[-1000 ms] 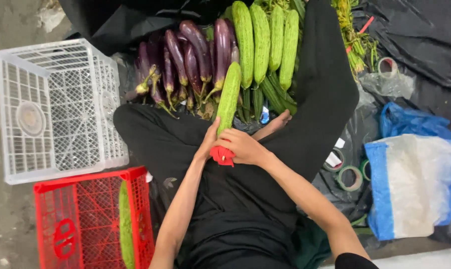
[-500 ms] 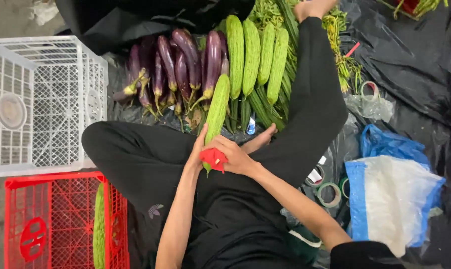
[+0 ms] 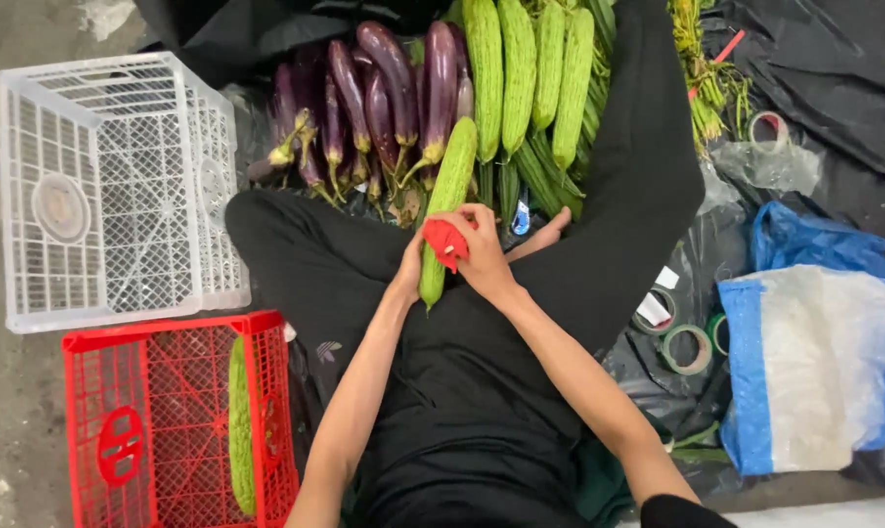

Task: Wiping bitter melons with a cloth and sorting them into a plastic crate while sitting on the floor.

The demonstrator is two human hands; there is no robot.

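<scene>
My left hand grips the lower part of a long light-green ridged gourd that points away from me over my crossed legs. My right hand presses a small red tool against the gourd's side. Beyond the gourd lie a heap of purple eggplants and a row of more green gourds.
A white plastic crate stands at the left, and a red crate below it holds one green gourd. Tape rolls and a blue-and-white bag lie on black sheeting at the right. Leafy greens sit at the top right.
The view has shifted a little. Both hands stay on the gourd, with the red tool slightly higher along it.
</scene>
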